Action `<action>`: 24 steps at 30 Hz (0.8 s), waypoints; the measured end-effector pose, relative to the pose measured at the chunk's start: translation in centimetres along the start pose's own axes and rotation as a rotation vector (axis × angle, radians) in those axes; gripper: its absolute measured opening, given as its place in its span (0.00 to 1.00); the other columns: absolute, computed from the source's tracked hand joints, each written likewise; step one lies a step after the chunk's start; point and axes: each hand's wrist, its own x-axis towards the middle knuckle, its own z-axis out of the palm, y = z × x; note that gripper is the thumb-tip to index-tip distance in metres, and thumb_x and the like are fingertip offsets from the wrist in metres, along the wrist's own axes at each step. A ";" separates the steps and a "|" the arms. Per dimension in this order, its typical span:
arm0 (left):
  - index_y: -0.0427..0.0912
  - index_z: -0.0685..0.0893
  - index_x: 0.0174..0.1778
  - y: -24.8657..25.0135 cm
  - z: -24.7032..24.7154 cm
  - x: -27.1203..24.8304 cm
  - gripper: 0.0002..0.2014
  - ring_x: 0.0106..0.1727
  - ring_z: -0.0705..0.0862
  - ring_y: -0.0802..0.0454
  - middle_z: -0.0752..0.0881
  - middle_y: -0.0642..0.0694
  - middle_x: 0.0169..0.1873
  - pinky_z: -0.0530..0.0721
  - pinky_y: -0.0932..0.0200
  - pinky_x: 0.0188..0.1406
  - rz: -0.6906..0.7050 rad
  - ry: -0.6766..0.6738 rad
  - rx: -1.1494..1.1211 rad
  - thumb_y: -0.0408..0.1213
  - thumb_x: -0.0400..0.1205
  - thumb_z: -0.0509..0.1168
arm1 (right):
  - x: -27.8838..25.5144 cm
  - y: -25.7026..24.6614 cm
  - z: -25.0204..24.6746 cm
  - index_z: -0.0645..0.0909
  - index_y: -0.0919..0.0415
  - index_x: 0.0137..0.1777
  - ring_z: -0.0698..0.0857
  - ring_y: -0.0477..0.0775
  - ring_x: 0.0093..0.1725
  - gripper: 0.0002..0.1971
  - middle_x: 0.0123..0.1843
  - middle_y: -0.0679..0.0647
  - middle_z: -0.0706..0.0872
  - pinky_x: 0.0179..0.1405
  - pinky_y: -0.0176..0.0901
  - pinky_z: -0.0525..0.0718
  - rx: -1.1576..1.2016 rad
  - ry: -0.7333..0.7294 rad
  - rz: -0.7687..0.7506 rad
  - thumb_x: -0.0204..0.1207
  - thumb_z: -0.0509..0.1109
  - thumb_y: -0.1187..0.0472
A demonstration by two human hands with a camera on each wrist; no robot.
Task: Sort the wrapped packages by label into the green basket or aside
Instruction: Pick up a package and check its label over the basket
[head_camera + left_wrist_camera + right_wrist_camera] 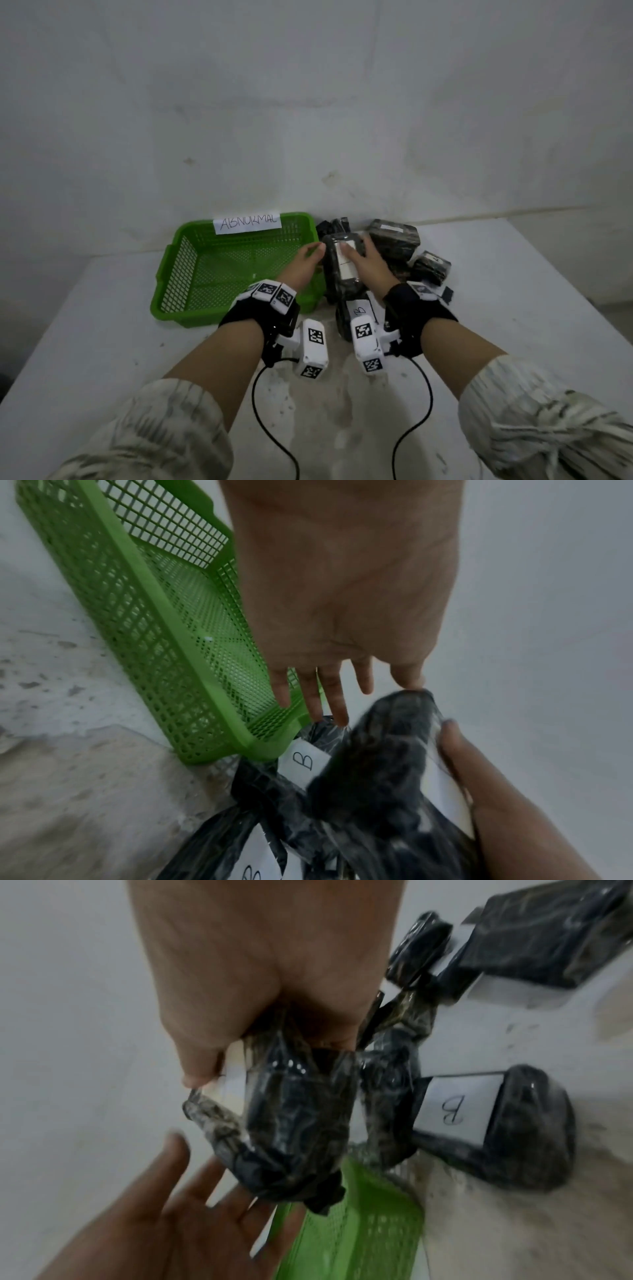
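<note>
head: looks down from high up at the table (513, 308), far off | wrists: very close, looking along each hand | all share: green basket (178, 274) and black package (342, 274)

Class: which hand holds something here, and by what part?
The right hand grips a wrapped package by its labelled top; the left hand is open.

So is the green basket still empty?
Empty: the basket shows only bare mesh in the head view. The package is outside it, gripped by the right hand.
</note>
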 end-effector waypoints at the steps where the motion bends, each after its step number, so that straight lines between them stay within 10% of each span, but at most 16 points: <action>1: 0.41 0.65 0.77 0.1 -0.2 -0.6 0.24 0.69 0.76 0.42 0.77 0.41 0.68 0.74 0.51 0.63 0.007 0.001 -0.057 0.47 0.86 0.54 | -0.4 0.0 1.1 0.71 0.62 0.70 0.81 0.53 0.63 0.20 0.65 0.60 0.81 0.66 0.47 0.77 -0.029 -0.008 -0.022 0.83 0.63 0.52; 9: 0.41 0.66 0.76 -0.8 -2.2 -3.2 0.23 0.58 0.79 0.46 0.78 0.37 0.66 0.80 0.55 0.50 0.049 0.053 -0.136 0.40 0.85 0.60 | -1.5 0.2 5.0 0.69 0.61 0.53 0.75 0.52 0.47 0.08 0.39 0.47 0.74 0.49 0.42 0.70 -0.147 0.055 -0.183 0.88 0.54 0.57; 17: 0.36 0.71 0.73 -2.4 -3.5 -3.0 0.19 0.54 0.82 0.43 0.81 0.34 0.64 0.80 0.53 0.52 0.110 0.244 -0.199 0.33 0.85 0.57 | -2.6 0.5 7.4 0.66 0.57 0.77 0.76 0.57 0.72 0.30 0.73 0.58 0.78 0.74 0.58 0.73 -0.077 -0.128 -0.038 0.82 0.57 0.39; 21: 0.43 0.63 0.79 -2.6 -3.6 -3.6 0.27 0.58 0.83 0.41 0.80 0.35 0.66 0.83 0.52 0.54 0.078 0.149 -0.182 0.32 0.83 0.62 | -2.7 0.3 7.3 0.70 0.64 0.72 0.80 0.58 0.64 0.17 0.64 0.58 0.81 0.64 0.48 0.77 -0.125 -0.009 -0.133 0.86 0.58 0.59; 24: 0.42 0.63 0.79 -2.4 -4.1 -4.0 0.31 0.62 0.81 0.42 0.78 0.37 0.67 0.82 0.51 0.58 0.127 0.201 -0.147 0.25 0.80 0.63 | -2.8 0.2 7.5 0.67 0.60 0.76 0.77 0.60 0.71 0.21 0.71 0.59 0.78 0.73 0.57 0.74 -0.011 -0.042 -0.092 0.85 0.61 0.56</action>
